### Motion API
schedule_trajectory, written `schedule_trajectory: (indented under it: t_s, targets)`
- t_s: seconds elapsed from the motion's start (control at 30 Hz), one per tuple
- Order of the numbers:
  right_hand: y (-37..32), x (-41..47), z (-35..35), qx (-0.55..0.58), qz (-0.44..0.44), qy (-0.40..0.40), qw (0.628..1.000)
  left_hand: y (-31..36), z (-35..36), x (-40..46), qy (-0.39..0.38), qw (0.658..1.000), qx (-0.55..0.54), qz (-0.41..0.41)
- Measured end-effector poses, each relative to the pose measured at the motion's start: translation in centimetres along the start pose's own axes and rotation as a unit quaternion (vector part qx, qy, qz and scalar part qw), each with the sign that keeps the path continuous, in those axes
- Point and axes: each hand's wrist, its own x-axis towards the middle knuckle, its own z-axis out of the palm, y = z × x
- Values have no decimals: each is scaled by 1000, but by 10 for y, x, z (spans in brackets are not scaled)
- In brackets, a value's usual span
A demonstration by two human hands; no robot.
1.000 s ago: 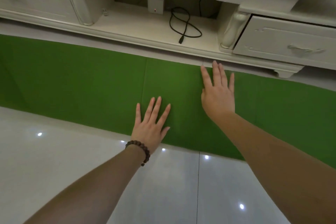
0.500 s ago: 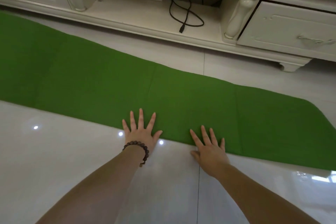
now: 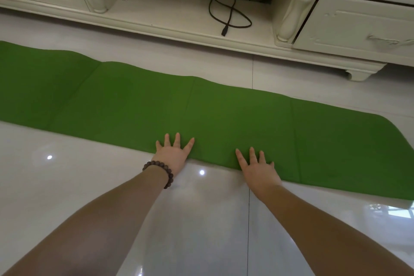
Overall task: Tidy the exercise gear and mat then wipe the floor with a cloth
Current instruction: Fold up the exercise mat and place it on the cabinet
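Green mat lying flat across white floor, 9 to 3 o'clock. Left hand and right hand apart, fingers spread, pressing near edge. Risk: sliding on glossy tile, skewing any fold.

Both hands, left and right, press flat on the green mat's near edge.
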Motion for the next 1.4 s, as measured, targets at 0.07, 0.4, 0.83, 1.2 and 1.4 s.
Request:
schedule_trajectory:
  t_s: [0.07, 0.4, 0.83, 1.2, 1.4]
  targets:
    - [-1, -3, -2, 12, 8, -2, 1000, -3, -5, -4, -3, 1000, 2, 14]
    - [11, -66, 39, 44, 21, 42, 998, 27, 9, -66, -49, 998, 9, 50]
    - [61, -142, 125, 207, 93, 73, 971, 99, 59, -79, 20, 986, -19, 165]
    - [186, -180, 188, 257, 283, 33, 923, 125, 45, -40, -3, 995, -10, 95]
    - [205, -166, 191, 514, 445, 95, 727, 129, 33, -42, -61, 994, -2, 86]
